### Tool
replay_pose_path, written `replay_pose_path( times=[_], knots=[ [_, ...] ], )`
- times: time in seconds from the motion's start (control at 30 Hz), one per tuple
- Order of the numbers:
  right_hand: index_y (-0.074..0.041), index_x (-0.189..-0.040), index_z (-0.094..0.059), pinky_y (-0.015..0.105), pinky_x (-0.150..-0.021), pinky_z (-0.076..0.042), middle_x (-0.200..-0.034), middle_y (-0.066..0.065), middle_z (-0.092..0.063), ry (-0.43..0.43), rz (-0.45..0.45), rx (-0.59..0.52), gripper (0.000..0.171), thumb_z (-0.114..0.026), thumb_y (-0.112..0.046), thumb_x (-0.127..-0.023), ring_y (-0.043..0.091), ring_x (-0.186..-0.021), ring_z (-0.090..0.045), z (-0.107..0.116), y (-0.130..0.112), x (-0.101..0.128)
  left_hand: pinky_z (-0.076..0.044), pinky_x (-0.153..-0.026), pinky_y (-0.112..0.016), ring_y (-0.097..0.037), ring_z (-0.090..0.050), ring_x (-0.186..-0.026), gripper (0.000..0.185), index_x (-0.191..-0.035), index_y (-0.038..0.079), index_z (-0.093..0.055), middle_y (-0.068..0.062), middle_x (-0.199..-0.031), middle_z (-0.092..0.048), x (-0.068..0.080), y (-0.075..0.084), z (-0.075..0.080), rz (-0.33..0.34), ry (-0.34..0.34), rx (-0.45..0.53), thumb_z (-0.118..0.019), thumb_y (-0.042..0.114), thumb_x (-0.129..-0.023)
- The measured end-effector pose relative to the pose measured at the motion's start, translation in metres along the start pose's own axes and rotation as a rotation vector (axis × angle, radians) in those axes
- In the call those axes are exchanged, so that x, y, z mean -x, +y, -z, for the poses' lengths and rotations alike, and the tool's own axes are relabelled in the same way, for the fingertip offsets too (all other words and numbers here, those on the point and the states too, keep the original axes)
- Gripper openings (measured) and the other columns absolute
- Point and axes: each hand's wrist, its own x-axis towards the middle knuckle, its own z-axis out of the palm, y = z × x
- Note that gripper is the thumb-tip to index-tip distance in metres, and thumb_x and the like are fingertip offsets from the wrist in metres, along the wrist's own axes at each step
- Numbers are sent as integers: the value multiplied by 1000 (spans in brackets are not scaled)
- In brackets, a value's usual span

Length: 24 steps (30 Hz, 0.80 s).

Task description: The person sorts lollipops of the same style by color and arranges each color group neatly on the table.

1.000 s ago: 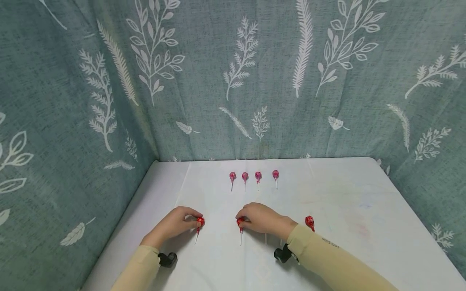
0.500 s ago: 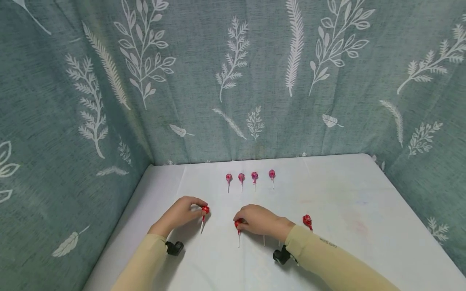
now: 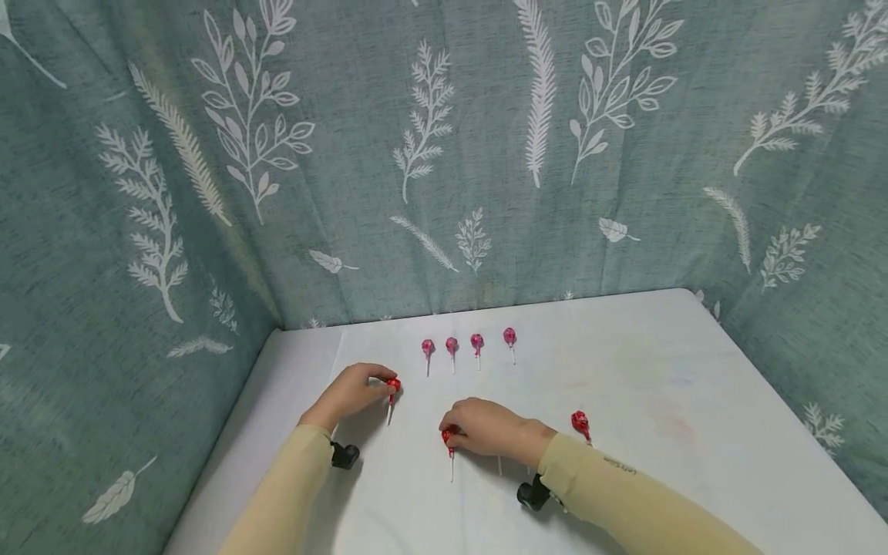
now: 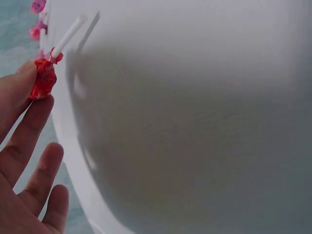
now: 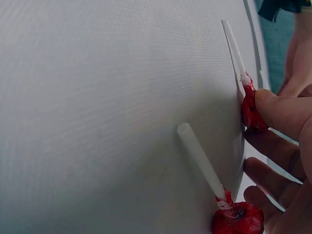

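My left hand (image 3: 352,391) pinches a red-wrapped lollipop (image 4: 44,80) by its head between thumb and index finger. Its white stick stands off the white table (image 3: 645,370), with a shadow apart from it. Nearer the middle, my right hand (image 3: 486,425) pinches the head of another red lollipop (image 5: 251,105) lying at the table surface. Beside that hand, the right wrist view shows one more red lollipop (image 5: 239,217) that nothing holds. White sticks show below the right hand in the head view, their heads hidden by it. A further red lollipop (image 3: 580,422) lies beyond the right forearm.
Several pink lollipops (image 3: 477,341) lie in a row near the table's far edge, sticks toward me. A green leaf-patterned curtain (image 3: 444,154) hangs behind the table and along both sides. Black wrist cameras (image 3: 533,493) sit on both wrists.
The left hand has carried its red lollipop off its spot, forward and slightly right toward the pink row. My right hand keeps its pinch in about the same place. The head view has shifted somewhat.
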Motion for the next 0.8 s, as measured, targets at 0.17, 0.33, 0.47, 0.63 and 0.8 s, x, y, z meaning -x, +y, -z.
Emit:
replay_pose_path(
  times=[0.17, 0.33, 0.47, 0.63, 0.8],
  knots=[
    [-18, -109, -74, 21, -87, -48, -97, -11, -65, 8, 0, -1, 18, -72, -25, -93, 4, -91, -59, -1, 1, 1, -46, -96, -46, -21, -60, -107, 25, -112, 14, -75, 2, -108, -69, -11, -2, -5, 3, 2, -10, -76, 25, -89],
    [-18, -110, -74, 21, -87, -48, -98, -11, -65, 8, -14, 5, 19, -72, -26, -93, 4, -91, -59, -1, 1, 1, -46, -96, -46, -21, -60, -105, 24, -111, 15, -75, 2, -105, -68, -16, -3, -9, 10, 15, -26, -76, 25, -89],
    [-19, -109, -74, 21, -88, -48, -98, -12, -65, 2, -28, 6, 19, -73, -27, -92, 3, -91, -59, -1, 1, 1, -46, -95, -46, -20, -60, -101, 25, -112, 16, -74, 3, -104, -68, -15, -4, -10, 30, 20, -11, -76, 26, -89],
    [-19, -109, -74, 21, -88, -48, -98, -12, -66, -8, -12, 15, 18, -73, -26, -93, 3, -90, -59, 2, 1, -1, -47, -92, -45, -18, -59, -95, 26, -112, 14, -74, 3, -101, -68, -16, -3, -8, 23, 20, -10, -77, 26, -89],
    [-19, -109, -74, 22, -89, -48, -99, -12, -67, -26, -15, -12, 19, -73, -26, -92, 3, -90, -59, 6, 1, -2, -47, -93, -45, -19, -59, -98, 28, -113, 14, -74, 2, -103, -68, -17, -3, -9, 33, 11, -24, -77, 27, -88]
  ],
)
